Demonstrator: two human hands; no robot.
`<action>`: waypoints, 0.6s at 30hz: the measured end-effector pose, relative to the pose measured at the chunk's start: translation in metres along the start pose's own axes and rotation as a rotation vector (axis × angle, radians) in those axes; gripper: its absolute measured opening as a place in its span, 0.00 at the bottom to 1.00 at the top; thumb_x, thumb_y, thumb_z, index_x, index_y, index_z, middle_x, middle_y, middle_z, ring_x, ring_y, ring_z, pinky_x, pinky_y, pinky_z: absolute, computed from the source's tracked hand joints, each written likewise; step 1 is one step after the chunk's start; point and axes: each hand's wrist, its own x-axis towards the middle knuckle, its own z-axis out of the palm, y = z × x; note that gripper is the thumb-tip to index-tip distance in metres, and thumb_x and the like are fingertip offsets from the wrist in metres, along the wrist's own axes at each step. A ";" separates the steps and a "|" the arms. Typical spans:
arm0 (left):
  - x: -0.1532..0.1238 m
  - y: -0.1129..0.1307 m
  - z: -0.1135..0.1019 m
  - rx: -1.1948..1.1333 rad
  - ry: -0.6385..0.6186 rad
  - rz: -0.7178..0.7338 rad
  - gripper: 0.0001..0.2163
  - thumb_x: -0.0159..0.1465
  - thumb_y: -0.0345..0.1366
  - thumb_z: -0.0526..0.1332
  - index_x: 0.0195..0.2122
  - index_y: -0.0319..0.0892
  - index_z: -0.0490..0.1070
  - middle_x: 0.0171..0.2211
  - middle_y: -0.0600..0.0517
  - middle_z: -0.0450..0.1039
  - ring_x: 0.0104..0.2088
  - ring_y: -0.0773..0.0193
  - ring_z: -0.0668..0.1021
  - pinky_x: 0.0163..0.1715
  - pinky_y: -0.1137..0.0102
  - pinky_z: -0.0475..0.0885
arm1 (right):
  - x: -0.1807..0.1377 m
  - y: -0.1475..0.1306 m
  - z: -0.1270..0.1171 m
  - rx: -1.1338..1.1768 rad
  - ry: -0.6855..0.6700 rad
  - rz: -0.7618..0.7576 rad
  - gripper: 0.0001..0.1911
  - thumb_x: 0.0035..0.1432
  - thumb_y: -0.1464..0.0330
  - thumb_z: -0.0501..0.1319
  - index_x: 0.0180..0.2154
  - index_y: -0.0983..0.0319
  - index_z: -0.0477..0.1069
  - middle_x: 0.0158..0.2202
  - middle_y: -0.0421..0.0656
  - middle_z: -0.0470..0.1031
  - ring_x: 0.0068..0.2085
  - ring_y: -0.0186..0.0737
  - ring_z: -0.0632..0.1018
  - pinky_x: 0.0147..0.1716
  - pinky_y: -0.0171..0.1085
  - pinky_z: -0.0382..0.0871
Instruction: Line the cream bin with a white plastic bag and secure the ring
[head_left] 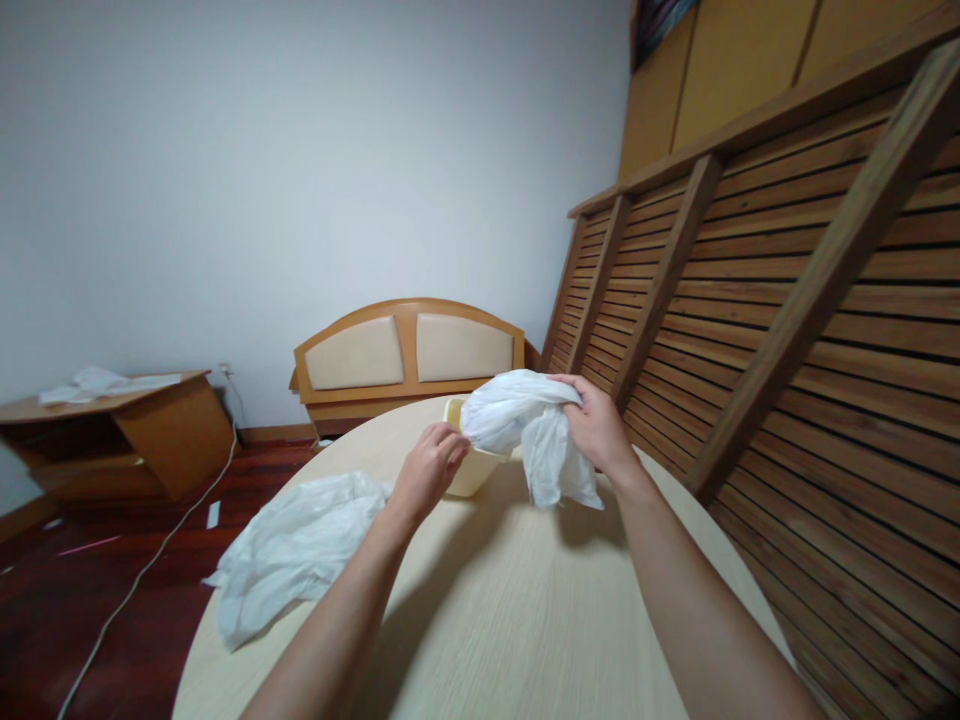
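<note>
A pale yellow, open-topped container (pixel 469 474) stands at the far part of the round table, partly hidden behind the bundle and my left hand. My left hand (pixel 433 462) is closed at its near left rim, fingers bent over the edge. A bunched white plastic bag (pixel 502 410) bulges at the container's mouth, and its loose thin end hangs down to the right. With thumb and fingers, my right hand (pixel 598 425) grips the gathered part of this bag above the table. What is inside the bag is hidden.
Another crumpled white plastic bag (pixel 300 550) lies on the left of the table (pixel 510 620). A slatted wooden panel (pixel 750 340) leans along the right. Behind stands a headboard (pixel 409 345). A low cabinet (pixel 172 435) and a white cable (pixel 161 550) are at left.
</note>
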 end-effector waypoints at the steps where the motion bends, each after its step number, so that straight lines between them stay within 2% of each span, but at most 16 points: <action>1: 0.000 -0.002 0.000 -0.005 -0.001 -0.014 0.04 0.67 0.30 0.62 0.40 0.44 0.75 0.42 0.47 0.76 0.47 0.57 0.77 0.48 0.62 0.76 | 0.001 -0.001 -0.001 0.026 0.031 0.000 0.22 0.53 0.76 0.55 0.48 0.61 0.77 0.49 0.47 0.82 0.49 0.46 0.81 0.53 0.45 0.72; 7: -0.004 -0.014 -0.001 -0.003 -0.001 -0.093 0.03 0.66 0.29 0.61 0.39 0.43 0.73 0.45 0.46 0.76 0.51 0.54 0.77 0.52 0.59 0.74 | 0.004 -0.006 -0.008 0.094 0.187 -0.060 0.21 0.51 0.75 0.56 0.46 0.63 0.77 0.46 0.47 0.82 0.47 0.45 0.81 0.51 0.44 0.73; 10: -0.006 -0.021 -0.003 -0.002 0.004 -0.154 0.05 0.66 0.28 0.60 0.41 0.44 0.72 0.46 0.45 0.75 0.51 0.53 0.77 0.52 0.59 0.74 | 0.005 -0.007 -0.013 0.096 0.200 -0.067 0.21 0.52 0.74 0.56 0.47 0.62 0.77 0.47 0.47 0.82 0.47 0.45 0.81 0.51 0.43 0.73; 13: -0.008 -0.026 -0.002 -0.007 0.007 -0.209 0.08 0.65 0.26 0.59 0.41 0.44 0.72 0.44 0.46 0.76 0.48 0.54 0.79 0.50 0.59 0.76 | 0.004 -0.007 -0.017 0.065 0.102 -0.027 0.20 0.52 0.74 0.57 0.46 0.62 0.77 0.46 0.46 0.82 0.46 0.45 0.80 0.49 0.43 0.73; 18: -0.012 -0.030 0.004 -0.033 0.010 -0.251 0.12 0.63 0.23 0.56 0.43 0.44 0.71 0.44 0.47 0.76 0.46 0.55 0.80 0.48 0.60 0.76 | -0.002 -0.017 -0.022 0.037 -0.175 0.074 0.19 0.55 0.73 0.57 0.47 0.61 0.77 0.45 0.46 0.82 0.40 0.42 0.81 0.39 0.38 0.74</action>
